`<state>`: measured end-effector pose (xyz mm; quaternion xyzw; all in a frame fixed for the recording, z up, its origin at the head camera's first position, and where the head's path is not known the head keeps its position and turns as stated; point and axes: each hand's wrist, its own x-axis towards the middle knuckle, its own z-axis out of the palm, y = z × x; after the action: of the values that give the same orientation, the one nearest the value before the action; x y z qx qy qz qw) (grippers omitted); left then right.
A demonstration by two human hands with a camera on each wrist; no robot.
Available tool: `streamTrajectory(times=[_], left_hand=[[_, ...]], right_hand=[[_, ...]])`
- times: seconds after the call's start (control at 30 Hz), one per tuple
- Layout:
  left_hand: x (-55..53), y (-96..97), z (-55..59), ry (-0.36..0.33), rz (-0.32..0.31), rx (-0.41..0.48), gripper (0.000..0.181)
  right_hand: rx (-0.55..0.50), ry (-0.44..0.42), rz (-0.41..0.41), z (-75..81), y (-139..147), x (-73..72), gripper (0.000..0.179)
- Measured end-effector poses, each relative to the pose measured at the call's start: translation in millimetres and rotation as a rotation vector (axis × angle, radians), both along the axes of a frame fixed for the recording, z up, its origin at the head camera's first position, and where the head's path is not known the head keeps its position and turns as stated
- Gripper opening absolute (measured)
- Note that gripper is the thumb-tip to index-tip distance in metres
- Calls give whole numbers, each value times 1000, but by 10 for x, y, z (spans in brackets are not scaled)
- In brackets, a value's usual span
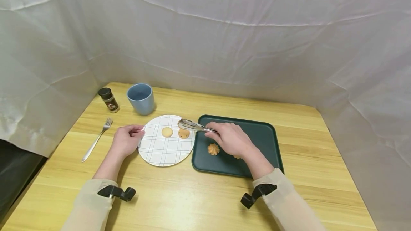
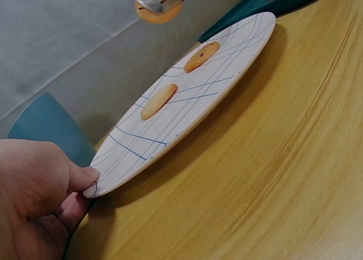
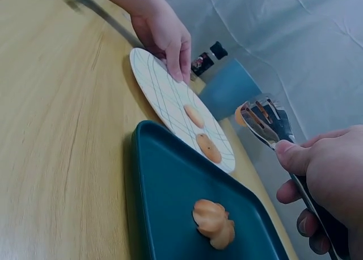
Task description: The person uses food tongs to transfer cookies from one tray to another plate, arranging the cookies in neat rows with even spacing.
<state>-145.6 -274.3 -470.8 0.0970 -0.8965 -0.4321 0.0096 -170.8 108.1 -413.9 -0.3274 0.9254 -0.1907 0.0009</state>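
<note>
My left hand point(image 1: 126, 141) pinches the left rim of a round white plate point(image 1: 157, 154) with a blue line check, thumb on top and fingers beneath. On the plate lie a pale round cookie point(image 1: 167, 132) and a browner cookie point(image 1: 184, 133) with dark specks. My right hand point(image 1: 233, 138) grips metal tongs point(image 1: 200, 127) above the dark green tray point(image 1: 257, 134), their tips reaching over the plate's right part. Between the tong tips a round cookie point(image 2: 159, 15) is held, raised above the plate. A flower-shaped cookie point(image 1: 213, 149) sits on the tray; another shows partly beneath my right hand.
Behind the plate stands a blue cup point(image 1: 141, 99), with a black-capped spice jar point(image 1: 109, 100) to its left. A fork point(image 1: 97, 140) lies left of my left hand. Grey cloth point(image 1: 224, 52) hangs round the back and sides of the wooden table point(image 1: 167, 202).
</note>
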Motion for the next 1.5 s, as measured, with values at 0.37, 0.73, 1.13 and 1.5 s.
streamTrajectory(times=[0.37, 0.73, 1.13, 1.5], left_hand=[[7, 0, 19, 1, -1, 4, 32], [11, -13, -13, -10, 1, 0, 33], [-3, 5, 5, 6, -2, 2, 33], [-2, -1, -8, 13, -4, -4, 32]], right_hand=[[-8, -47, 35, -2, -223, -17, 31], [38, -102, 55, -43, -490, -25, 37], [41, -103, 72, -99, -748, -103, 35], [98, -139, 80, -108, -941, -158, 38]])
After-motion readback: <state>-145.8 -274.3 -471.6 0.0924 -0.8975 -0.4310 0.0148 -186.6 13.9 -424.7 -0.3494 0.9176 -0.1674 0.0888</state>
